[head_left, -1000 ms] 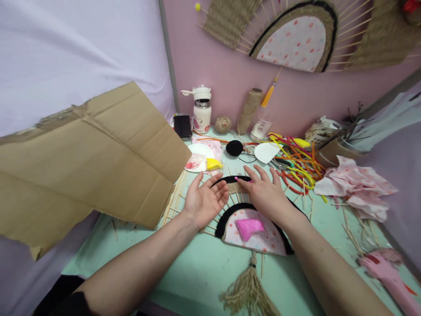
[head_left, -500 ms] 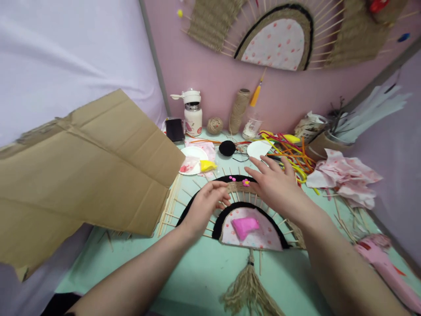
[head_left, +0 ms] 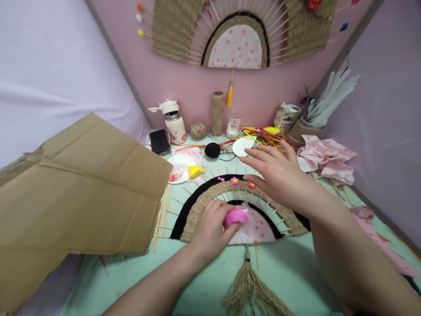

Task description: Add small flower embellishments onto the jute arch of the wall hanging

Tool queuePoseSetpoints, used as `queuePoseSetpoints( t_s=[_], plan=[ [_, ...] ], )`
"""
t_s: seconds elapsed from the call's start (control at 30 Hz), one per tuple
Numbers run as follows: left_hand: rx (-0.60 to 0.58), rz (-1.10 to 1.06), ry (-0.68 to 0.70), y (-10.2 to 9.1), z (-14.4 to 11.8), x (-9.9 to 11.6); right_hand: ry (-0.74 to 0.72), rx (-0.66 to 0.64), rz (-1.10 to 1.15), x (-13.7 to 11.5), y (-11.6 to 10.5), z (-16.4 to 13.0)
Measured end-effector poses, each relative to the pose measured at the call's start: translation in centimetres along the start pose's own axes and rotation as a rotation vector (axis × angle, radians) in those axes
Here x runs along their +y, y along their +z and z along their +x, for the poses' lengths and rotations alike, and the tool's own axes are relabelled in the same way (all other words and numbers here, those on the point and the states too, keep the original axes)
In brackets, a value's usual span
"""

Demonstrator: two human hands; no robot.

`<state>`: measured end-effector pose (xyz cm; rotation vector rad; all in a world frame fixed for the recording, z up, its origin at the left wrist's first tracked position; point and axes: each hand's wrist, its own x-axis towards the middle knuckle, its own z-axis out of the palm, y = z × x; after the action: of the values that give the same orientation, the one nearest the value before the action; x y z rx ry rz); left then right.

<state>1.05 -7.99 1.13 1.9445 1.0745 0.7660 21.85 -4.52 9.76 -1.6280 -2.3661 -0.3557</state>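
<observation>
A half-round woven fan (head_left: 194,215) of thin sticks, with black bands and a spotted white centre, lies on the table. My left hand (head_left: 213,224) is closed around a bright pink packet of soft clay (head_left: 236,217) over the fan's centre. My right hand (head_left: 274,173) is spread open, fingers apart, above the fan's upper right band. Beneath its fingertips, small pink clay flowers with yellow middles (head_left: 234,180) sit on the black band, beside pink dots (head_left: 221,179). A twine tassel (head_left: 248,281) hangs toward me from the fan's base.
At left a large cardboard sheet (head_left: 98,188) leans in beside loose sticks (head_left: 162,215). Behind are a white bottle (head_left: 175,127), twine roll (head_left: 217,114), black yarn ball (head_left: 212,150) and paper plate (head_left: 177,166). Crumpled spotted cloth (head_left: 327,160) lies right; another fan (head_left: 237,44) hangs on the wall.
My left hand has moved down from the fan's band and taken hold of the pink clay packet. My right hand stays spread over the upper right of the fan. The view has shifted.
</observation>
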Motion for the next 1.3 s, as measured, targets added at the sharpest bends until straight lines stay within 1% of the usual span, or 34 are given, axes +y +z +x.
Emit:
queuePoseSetpoints(
  t_s=[0.07, 0.13, 0.2, 0.27, 0.33, 0.43, 0.53, 0.63, 0.7, 0.77, 0.8, 0.87, 0.93, 1.0, 1.07, 1.13, 1.3],
  plan=[
    [0.111, -0.155, -0.065, -0.8, 0.4, -0.2, -0.017, 0.036, 0.052, 0.0, -0.6, -0.1],
    [0.186, -0.37, -0.146, -1.6, 0.9, -0.3, -0.044, 0.07, 0.115, -0.2, -1.2, -0.2],
    [0.212, -0.559, -0.243, -2.1, 1.4, -0.2, -0.075, 0.093, 0.174, -0.5, -1.7, -0.3],
    [0.226, -0.638, -0.299, -2.4, 1.6, 0.0, -0.102, 0.103, 0.216, -0.7, -2.0, -0.3],
    [0.226, -0.652, -0.302, -2.3, 1.6, 0.3, -0.112, 0.095, 0.242, -0.7, -2.0, -0.1],
    [0.209, -0.662, -0.29, -2.0, 1.4, 0.3, -0.098, 0.045, 0.259, -0.6, -1.4, 0.3],
    [0.198, -0.668, -0.273, -1.6, 1.2, 0.0, -0.064, -0.04, 0.256, -0.4, -0.3, 0.8],
    [0.182, -0.646, -0.224, -1.4, 1.0, -0.3, -0.055, -0.128, 0.228, -0.4, 0.9, 1.3],
    [0.174, -0.625, -0.197, -1.5, 0.9, -0.4, -0.064, -0.156, 0.214, -0.4, 1.5, 1.4],
    [0.183, -0.611, -0.168, -1.6, 0.9, -0.3, -0.077, -0.142, 0.222, -0.6, 1.4, 1.4],
    [0.195, -0.607, -0.156, -1.6, 0.9, -0.2, -0.087, -0.114, 0.241, -0.7, 1.2, 1.3],
    [0.229, -0.611, -0.14, -1.8, 1.0, 0.0, -0.127, -0.036, 0.313, -1.1, 0.3, 1.1],
    [0.264, -0.625, -0.143, -1.9, 1.1, 0.2, -0.197, 0.035, 0.418, -1.8, -0.8, 0.8],
    [0.295, -0.63, -0.151, -2.0, 1.2, 0.3, -0.257, 0.058, 0.512, -2.5, -1.8, 0.5],
    [0.315, -0.617, -0.148, -2.1, 1.2, 0.2, -0.29, 0.05, 0.561, -3.3, -2.2, 0.2],
    [0.333, -0.587, -0.129, -2.1, 1.2, 0.2, -0.298, 0.032, 0.571, -3.8, -2.0, 0.1],
    [0.408, -0.477, -0.098, -2.3, 1.0, 0.3, -0.296, 0.016, 0.537, -4.3, -0.6, 0.1]
  ],
)
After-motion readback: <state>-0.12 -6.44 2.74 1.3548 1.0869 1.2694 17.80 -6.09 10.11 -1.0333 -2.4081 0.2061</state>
